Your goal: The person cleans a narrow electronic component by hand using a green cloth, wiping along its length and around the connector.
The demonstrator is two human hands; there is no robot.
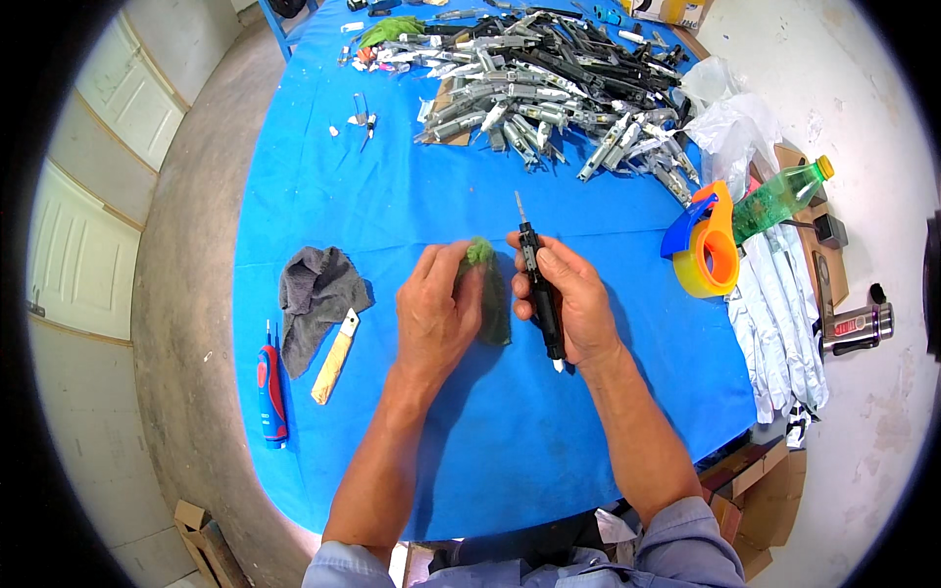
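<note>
My right hand [576,299] is closed around a slim black electric toothbrush inner unit [541,289]. Its thin metal shaft points up and away from me, and a small white tip shows at its lower end. Just to the left, my left hand [436,312] pinches a green cloth [495,304], which hangs down between the two hands. The cloth and the unit look slightly apart. On the left part of the table lie a crumpled grey cloth [312,294], a knife-like tool with a yellowish wrapped handle [336,358], and a red and blue electric toothbrush handle [271,387].
A big heap of grey and black inner units [549,88] covers the far side of the blue table [588,431]. At right are an orange and blue tape dispenser [708,250], a green bottle [784,201], white plastic bags [774,323] and a steel flask [863,326].
</note>
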